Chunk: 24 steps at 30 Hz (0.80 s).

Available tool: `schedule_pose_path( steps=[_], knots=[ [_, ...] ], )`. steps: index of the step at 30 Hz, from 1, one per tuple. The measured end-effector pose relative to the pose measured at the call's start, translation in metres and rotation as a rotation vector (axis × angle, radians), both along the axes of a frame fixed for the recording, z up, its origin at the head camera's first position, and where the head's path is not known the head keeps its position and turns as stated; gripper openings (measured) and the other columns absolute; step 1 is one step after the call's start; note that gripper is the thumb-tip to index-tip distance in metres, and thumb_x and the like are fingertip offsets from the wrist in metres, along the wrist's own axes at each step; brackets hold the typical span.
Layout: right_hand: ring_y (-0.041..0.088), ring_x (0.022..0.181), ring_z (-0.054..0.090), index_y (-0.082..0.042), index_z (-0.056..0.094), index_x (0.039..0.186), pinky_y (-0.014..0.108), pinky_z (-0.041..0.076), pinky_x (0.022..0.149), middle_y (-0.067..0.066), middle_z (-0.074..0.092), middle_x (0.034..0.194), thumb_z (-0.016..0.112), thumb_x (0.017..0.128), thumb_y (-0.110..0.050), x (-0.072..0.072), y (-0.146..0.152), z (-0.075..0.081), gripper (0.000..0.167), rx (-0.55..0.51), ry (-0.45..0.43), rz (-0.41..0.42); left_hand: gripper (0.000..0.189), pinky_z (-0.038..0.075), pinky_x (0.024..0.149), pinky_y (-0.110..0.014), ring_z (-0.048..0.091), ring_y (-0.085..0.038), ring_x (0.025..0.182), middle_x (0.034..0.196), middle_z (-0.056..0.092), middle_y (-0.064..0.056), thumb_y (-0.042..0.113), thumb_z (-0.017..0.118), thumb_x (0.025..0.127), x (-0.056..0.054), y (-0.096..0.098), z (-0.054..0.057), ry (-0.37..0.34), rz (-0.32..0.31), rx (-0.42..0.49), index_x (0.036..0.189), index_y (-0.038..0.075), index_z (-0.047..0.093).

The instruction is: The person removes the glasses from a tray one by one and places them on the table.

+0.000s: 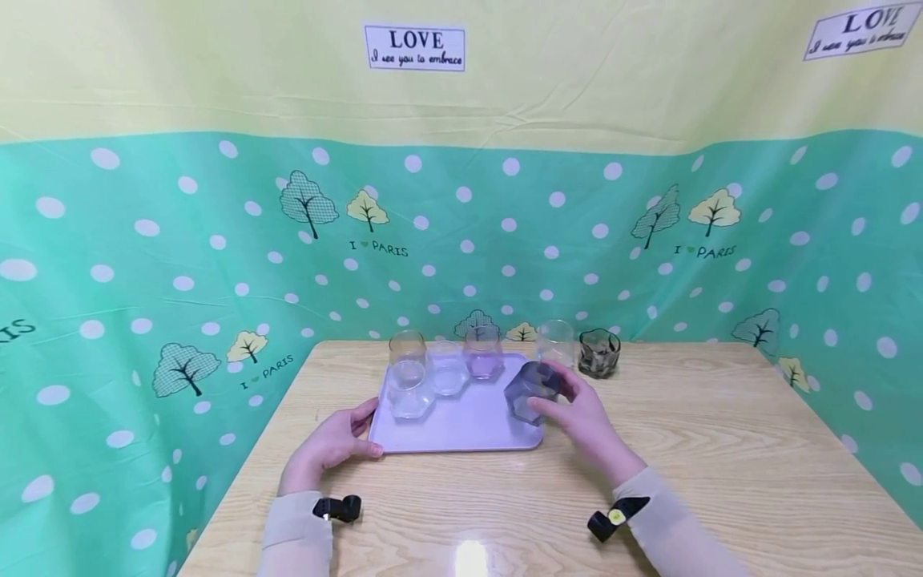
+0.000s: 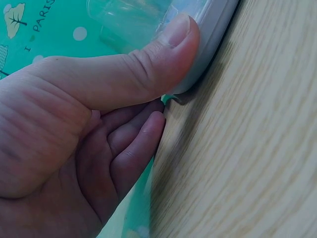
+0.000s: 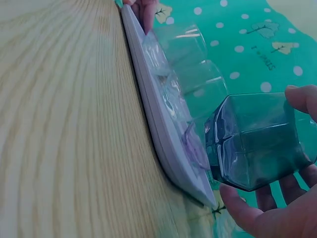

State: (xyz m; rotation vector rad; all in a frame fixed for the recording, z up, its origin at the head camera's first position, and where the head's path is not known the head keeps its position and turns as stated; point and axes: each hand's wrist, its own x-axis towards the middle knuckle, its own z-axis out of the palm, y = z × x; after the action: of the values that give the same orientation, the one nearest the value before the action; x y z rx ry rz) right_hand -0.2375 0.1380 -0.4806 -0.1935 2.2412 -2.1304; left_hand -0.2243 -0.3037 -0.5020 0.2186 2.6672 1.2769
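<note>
A pale lilac tray (image 1: 461, 433) lies on the table. My left hand (image 1: 335, 439) grips its left end, the thumb (image 2: 176, 44) pressed along the rim and the other fingers bent beside it. Near the tray's right end, my right hand (image 1: 584, 417) holds a dark grey hexagonal glass (image 3: 257, 139) between thumb and fingers. Whether that glass touches the tray is unclear. On the tray's left and back stand an amber-tinted glass (image 1: 407, 346), a clear hexagonal glass (image 1: 413, 402), another clear glass (image 1: 449, 377) and a pinkish glass (image 1: 483, 353).
Behind my right hand, off the tray, stand a clear glass (image 1: 555, 340) and a dark smoky glass (image 1: 599, 353). The wooden table (image 1: 721, 449) extends to both sides. A green and yellow patterned curtain (image 1: 505, 240) hangs around its back and sides.
</note>
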Motion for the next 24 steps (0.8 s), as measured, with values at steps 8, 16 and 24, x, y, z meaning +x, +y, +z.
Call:
schedule_pose_path(
  steps=[8, 16, 24],
  knots=[
    [0.039, 0.147, 0.047, -0.013, 0.045, 0.162, 0.021, 0.053, 0.103, 0.021, 0.052, 0.157, 0.087, 0.091, -0.018, 0.003, 0.037, -0.004, 0.082, 0.119, 0.057, -0.026, 0.104, 0.040, 0.122, -0.050, 0.048, -0.041, 0.147, 0.166, 0.040, -0.021, 0.015, 0.097, 0.076, 0.002, 0.001, 0.003, 0.007, 0.000, 0.002, 0.161, -0.005, 0.039],
    [0.045, 0.145, 0.045, -0.005, 0.037, 0.165, 0.013, 0.052, 0.095, 0.030, 0.047, 0.158, 0.083, 0.095, -0.018, 0.005, 0.087, -0.006, 0.084, 0.192, 0.095, -0.089, 0.105, 0.039, 0.123, -0.050, 0.048, -0.040, 0.147, 0.165, 0.041, -0.020, 0.017, 0.098, 0.075, 0.000, 0.000, 0.001, 0.009, 0.005, 0.003, 0.160, -0.004, 0.040],
    [0.015, 0.124, 0.059, -0.008, 0.026, 0.170, 0.017, 0.059, 0.092, 0.028, 0.038, 0.164, 0.082, 0.098, -0.023, 0.000, 0.132, -0.013, 0.093, 0.120, -0.004, -0.206, 0.106, 0.039, 0.123, -0.050, 0.049, -0.040, 0.146, 0.165, 0.041, -0.021, 0.016, 0.098, 0.074, 0.001, -0.001, 0.000, 0.012, 0.013, 0.003, 0.160, -0.004, 0.040]
  ],
)
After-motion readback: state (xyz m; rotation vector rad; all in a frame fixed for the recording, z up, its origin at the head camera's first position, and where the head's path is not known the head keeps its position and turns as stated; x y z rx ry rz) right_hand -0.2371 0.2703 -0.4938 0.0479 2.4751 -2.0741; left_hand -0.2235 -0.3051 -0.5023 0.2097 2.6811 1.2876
